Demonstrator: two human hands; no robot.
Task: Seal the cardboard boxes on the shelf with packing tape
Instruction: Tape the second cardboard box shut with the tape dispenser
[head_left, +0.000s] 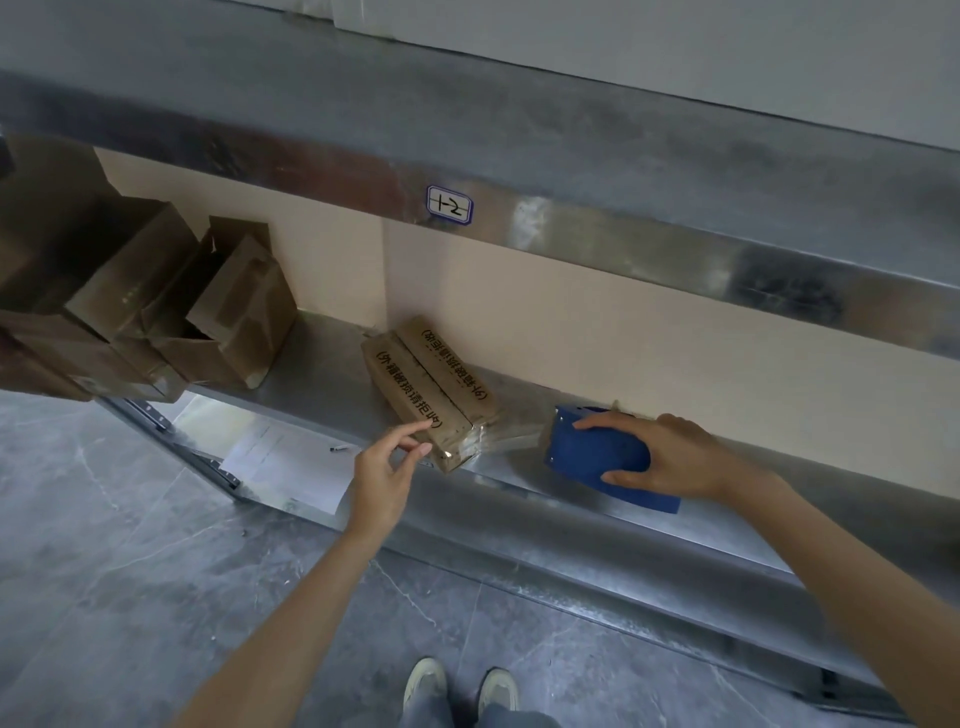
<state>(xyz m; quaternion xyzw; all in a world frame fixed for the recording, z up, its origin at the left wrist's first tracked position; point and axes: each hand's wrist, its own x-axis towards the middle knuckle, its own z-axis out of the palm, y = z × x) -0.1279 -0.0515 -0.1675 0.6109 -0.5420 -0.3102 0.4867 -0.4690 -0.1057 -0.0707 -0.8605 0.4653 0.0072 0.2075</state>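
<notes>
the box (431, 384) lay flat on the shelf (322, 374), about mid-span, with a shiny run of tape (511, 441) leading off its near end to the blue dispenser (597, 452) just to its right. my right grip (670, 457) was wrapped round the dispenser, fingers over one edge and thumb on the other. my left grip (389, 467) was loose and held nothing, forefinger out at the box's near corner; i couldn't tell whether it touched. the worry, as i judged it, was that corner: with nothing pinning the box, a pull to cut the tape could drag it along the slick metal or peel the strip back up. a slack stretch could also fold on itself and stick. the open boxes (228, 312) at the left end looked unsealed.
</notes>
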